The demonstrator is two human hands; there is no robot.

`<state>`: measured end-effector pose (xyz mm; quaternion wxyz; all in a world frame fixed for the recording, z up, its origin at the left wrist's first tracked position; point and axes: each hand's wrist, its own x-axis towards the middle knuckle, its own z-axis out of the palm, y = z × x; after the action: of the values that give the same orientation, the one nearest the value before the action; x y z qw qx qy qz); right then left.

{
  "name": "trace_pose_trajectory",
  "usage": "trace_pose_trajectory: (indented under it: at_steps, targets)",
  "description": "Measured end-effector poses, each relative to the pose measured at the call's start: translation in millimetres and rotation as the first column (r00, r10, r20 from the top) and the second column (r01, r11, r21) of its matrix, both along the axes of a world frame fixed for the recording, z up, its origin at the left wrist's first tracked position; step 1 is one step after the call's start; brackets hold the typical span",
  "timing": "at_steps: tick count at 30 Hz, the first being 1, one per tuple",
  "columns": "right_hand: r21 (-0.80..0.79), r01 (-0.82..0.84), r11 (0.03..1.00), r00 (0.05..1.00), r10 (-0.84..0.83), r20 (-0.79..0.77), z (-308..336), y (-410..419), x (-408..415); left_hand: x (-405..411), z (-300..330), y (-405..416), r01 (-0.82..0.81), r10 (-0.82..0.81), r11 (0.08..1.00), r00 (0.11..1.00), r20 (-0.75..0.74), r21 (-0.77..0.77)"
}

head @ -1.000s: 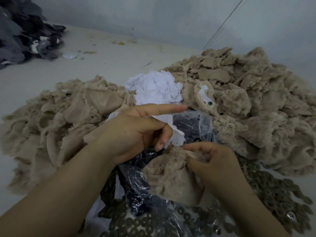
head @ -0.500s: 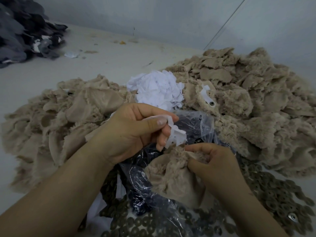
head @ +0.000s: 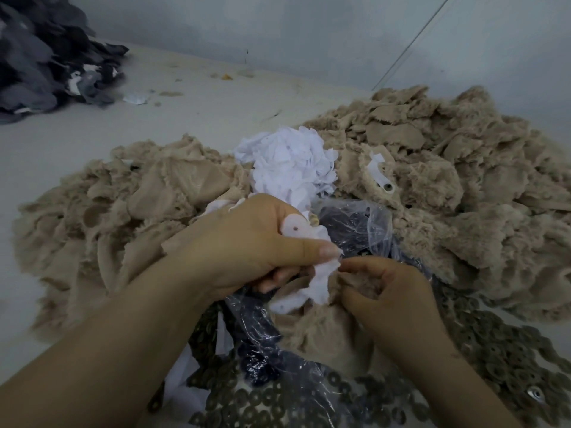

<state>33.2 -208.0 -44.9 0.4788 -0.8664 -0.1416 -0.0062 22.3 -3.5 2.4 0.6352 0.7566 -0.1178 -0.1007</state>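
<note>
My left hand [head: 247,245] grips a small white fabric piece [head: 312,279] with a tiny hole in it, thumb pressed over its top. My right hand [head: 386,291] pinches a fuzzy beige fabric piece [head: 327,332] just below and to the right, its fingers curled into the pile's edge. The two hands meet at the centre, white piece against beige piece. Under them lies a clear plastic bag [head: 355,223] with dark small parts inside.
A big heap of beige fuzzy fabric pieces [head: 432,196] spreads left and right. A clump of white pieces [head: 287,162] tops its middle. Dark ring-shaped washers [head: 494,350] lie near and right. A dark grey fabric pile [head: 40,57] sits far left.
My left hand has closed its fingers on the white piece and moved down toward my right hand; the white piece now touches the beige one. The right hand has barely moved.
</note>
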Motion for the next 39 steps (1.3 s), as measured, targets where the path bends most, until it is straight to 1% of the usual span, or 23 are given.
trace_pose_trajectory:
  at_steps: [2,4,6,9,11,14,18,21,23,26,28,29,31,32,33,34,35,36,38,39]
  targets:
    - [0.025,-0.021,0.999,1.000,0.020,0.012,0.6,0.3,-2.5,4.7,-4.7,-6.5,-0.101,0.104,0.992,0.994,-0.041,0.079]
    - [0.033,-0.035,0.999,0.999,0.034,0.012,0.6,-1.5,-2.7,8.5,-11.5,-10.3,-0.176,0.182,0.982,0.980,-0.078,0.073]
    - [0.034,-0.051,0.998,0.999,0.051,0.010,1.5,-3.0,-2.1,11.0,-18.0,-12.3,-0.219,0.225,0.973,0.969,-0.102,0.066]
    - [0.057,-0.104,0.993,0.995,0.104,0.003,3.3,-2.7,-4.1,12.7,-22.9,-16.8,-0.196,0.206,0.977,0.970,-0.128,0.087]
    - [0.049,-0.125,0.991,0.992,0.125,0.014,3.8,-0.7,-6.5,13.5,-25.7,-20.4,-0.185,0.193,0.981,0.967,-0.167,0.061]
    - [0.037,-0.099,0.994,0.995,0.097,0.037,1.4,0.2,-6.3,14.4,-28.5,-22.6,-0.182,0.182,0.983,0.969,-0.168,0.017]
    - [0.042,-0.051,0.998,0.998,0.049,0.039,-0.9,-2.1,-3.7,10.7,-26.7,-18.6,-0.152,0.153,0.988,0.974,-0.164,0.020]
    - [0.049,-0.020,0.999,0.999,0.019,0.030,-2.3,-2.7,-1.8,6.1,-22.8,-10.1,-0.064,0.083,0.990,0.984,-0.159,0.124]
    - [0.055,0.007,0.998,0.999,-0.008,0.031,-2.4,-2.6,-1.2,4.5,-21.9,-4.1,-0.014,0.044,0.986,0.983,-0.177,0.165]
    - [0.054,0.039,0.998,0.999,-0.041,0.031,-2.0,-2.7,-1.0,1.8,-20.9,1.0,0.015,0.028,0.971,0.984,-0.176,0.239]
    - [0.041,0.051,0.998,0.998,-0.053,0.040,-1.7,-3.5,-0.9,-0.4,-19.1,0.0,-0.017,0.059,0.962,0.987,-0.147,0.272]
    - [0.032,0.053,0.998,0.998,-0.054,0.045,-2.0,-3.8,-1.0,-1.1,-18.2,-1.2,-0.075,0.107,0.966,0.987,-0.120,0.247]
    - [0.007,0.054,0.999,0.997,-0.054,0.058,-3.1,-3.4,-1.4,-1.8,-16.0,-4.3,-0.217,0.225,0.973,0.969,-0.106,0.077]
    - [-0.003,0.052,0.999,0.997,-0.052,0.065,-4.1,-2.6,-1.8,-2.3,-14.3,-6.8,-0.244,0.239,0.969,0.964,-0.116,-0.028]
    - [-0.006,0.044,0.999,0.996,-0.043,0.072,-5.1,-1.6,-2.6,-3.4,-12.3,-11.3,-0.227,0.214,0.968,0.970,-0.119,-0.107]
    - [0.000,0.028,1.000,0.997,-0.028,0.078,-5.9,0.3,-4.0,-4.7,-11.1,-17.6,-0.185,0.170,0.972,0.979,-0.109,-0.144]
    - [0.011,0.008,1.000,0.997,-0.009,0.082,-5.9,1.9,-6.1,-6.0,-10.9,-24.3,-0.143,0.133,0.981,0.988,-0.084,-0.131]
    - [0.019,-0.012,1.000,0.996,0.010,0.092,-5.7,3.4,-7.9,-7.0,-11.2,-30.4,-0.119,0.116,0.990,0.992,-0.047,-0.069]
    - [0.019,-0.036,0.999,0.991,0.033,0.126,-5.8,3.7,-9.7,-7.2,-13.8,-37.9,-0.100,0.097,0.989,0.995,0.029,0.112]
    - [0.026,-0.034,0.999,0.992,0.030,0.126,-6.0,2.8,-9.0,-6.7,-15.6,-38.9,-0.082,0.075,0.980,0.996,0.046,0.179]
